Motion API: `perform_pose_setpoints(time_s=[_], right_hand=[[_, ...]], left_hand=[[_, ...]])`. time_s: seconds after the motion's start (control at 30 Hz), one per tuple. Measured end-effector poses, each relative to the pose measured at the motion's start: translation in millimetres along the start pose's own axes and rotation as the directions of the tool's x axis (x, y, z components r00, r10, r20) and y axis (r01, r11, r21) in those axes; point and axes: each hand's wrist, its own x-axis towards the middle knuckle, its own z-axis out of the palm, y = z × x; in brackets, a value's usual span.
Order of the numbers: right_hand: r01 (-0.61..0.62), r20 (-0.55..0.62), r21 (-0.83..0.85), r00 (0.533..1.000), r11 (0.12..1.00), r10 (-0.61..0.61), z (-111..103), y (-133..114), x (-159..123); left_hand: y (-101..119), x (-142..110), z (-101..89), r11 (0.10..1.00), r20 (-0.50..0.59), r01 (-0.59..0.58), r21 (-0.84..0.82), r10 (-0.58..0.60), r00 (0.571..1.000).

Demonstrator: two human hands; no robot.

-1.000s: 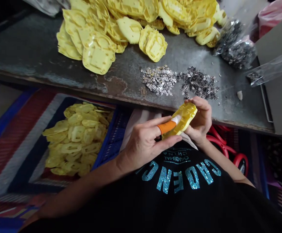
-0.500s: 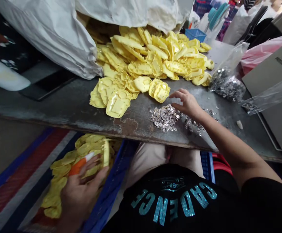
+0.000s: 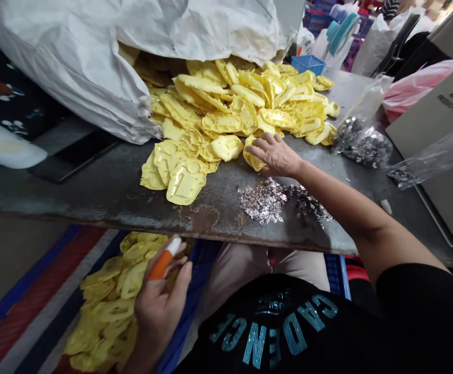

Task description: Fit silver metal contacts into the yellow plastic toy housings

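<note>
My right hand reaches over the worktable, its fingers curled round a yellow plastic shell at the front of the heap. Part of that shell is hidden under the fingers. Just below the hand lies a pile of small silvery metal pieces. Down by the table's front edge, my left hand has its fingers apart and nothing visible in it. One of its fingers wears an orange and white cover. Under this hand, many yellow shells fill a container lined with striped sheeting.
A large heap of yellow shells spills from a white sack. Bags of metal pieces and a cardboard box stand at the right. A dark phone-like slab lies left. A blue basket is at the back.
The yellow shell my left hand held has left it, and that hand has moved right. My right hand has moved left from above the metal pieces onto a shell.
</note>
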Motion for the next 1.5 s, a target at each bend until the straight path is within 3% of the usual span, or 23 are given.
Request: perform_pose_setpoints(time_s=[0.1,0.17,0.23,0.3,0.33,0.43,0.5,0.53,0.63,0.7,0.73,0.77,0.87,0.93,1.0,1.07,1.23,1.3,1.43,1.5], right_hand=[[-0.184,-0.086,0.209,0.975,0.960,0.206,6,18,-12],[-0.242,-0.125,0.354,0.945,0.903,0.303,1,27,-23],[-0.226,-0.171,0.478,0.924,0.849,0.342,-15,27,-42],[-0.150,-0.242,0.602,0.902,0.785,0.358,-37,11,-69],[-0.082,-0.274,0.667,0.897,0.740,0.346,-48,-4,-85],[0.151,-0.309,0.862,0.913,0.484,0.266,-69,-66,-132],[0.353,-0.414,0.896,0.884,0.270,0.216,-65,-110,-163],[0.343,-0.385,0.914,0.900,0.216,0.202,-59,-129,-178],[0.216,-0.288,0.933,0.928,0.289,0.235,-39,-160,-224],[0.115,-0.237,0.921,0.925,0.372,0.299,-31,-159,-254],[0.042,-0.206,0.912,0.907,0.408,0.368,-28,-154,-267],[-0.064,-0.165,0.894,0.873,0.443,0.460,-26,-147,-279],[-0.445,-0.060,0.738,0.706,0.508,0.706,-20,-122,-298],[-0.577,-0.011,0.622,0.669,0.529,0.743,-15,-110,-299],[-0.607,0.030,0.574,0.686,0.549,0.727,-12,-105,-294],[-0.611,0.037,0.561,0.692,0.558,0.721,-10,-103,-289],[-0.663,0.009,0.496,0.650,0.561,0.760,-11,-104,-283],[-0.641,0.011,0.483,0.685,0.596,0.728,-12,-109,-279],[-0.567,0.003,0.454,0.772,0.687,0.635,-12,-121,-264],[-0.569,0.001,0.413,0.781,0.711,0.625,-10,-125,-256]], left_hand=[[39,10,30.3,0.984,0.048,-0.041,-0.173,0.050,0.998],[64,21,49.8,0.965,0.120,-0.007,-0.261,0.039,0.992],[85,35,66.6,0.929,0.202,0.088,-0.361,-0.014,0.979],[100,50,80.4,0.826,0.354,0.256,-0.502,-0.074,0.932],[105,56,86.1,0.757,0.460,0.363,-0.543,-0.093,0.883],[112,65,97.7,0.558,0.754,0.670,-0.489,-0.116,0.647],[111,59,101.2,0.493,0.842,0.783,-0.378,-0.168,0.512],[109,53,102.2,0.488,0.870,0.816,-0.310,-0.199,0.450],[101,32,104.4,0.527,0.926,0.846,-0.078,-0.277,0.258],[98,22,105.2,0.554,0.930,0.832,0.038,-0.324,0.174],[98,19,105.3,0.570,0.920,0.820,0.058,-0.350,0.178],[100,17,105.0,0.589,0.903,0.806,0.059,-0.376,0.209],[114,15,101.5,0.634,0.840,0.771,0.060,-0.449,0.304],[125,14,96.4,0.619,0.814,0.780,0.095,-0.499,0.297],[135,13,88.9,0.584,0.787,0.798,0.148,-0.558,0.262],[139,11,80.5,0.560,0.751,0.808,0.180,-0.609,0.255],[120,14,71.3,0.559,0.760,0.823,0.100,-0.577,0.300],[105,20,74.0,0.520,0.801,0.854,0.027,-0.522,0.293],[86,30,81.0,0.402,0.910,0.915,-0.025,-0.369,0.187],[87,30,84.4,0.371,0.914,0.927,-0.045,-0.360,0.188]])
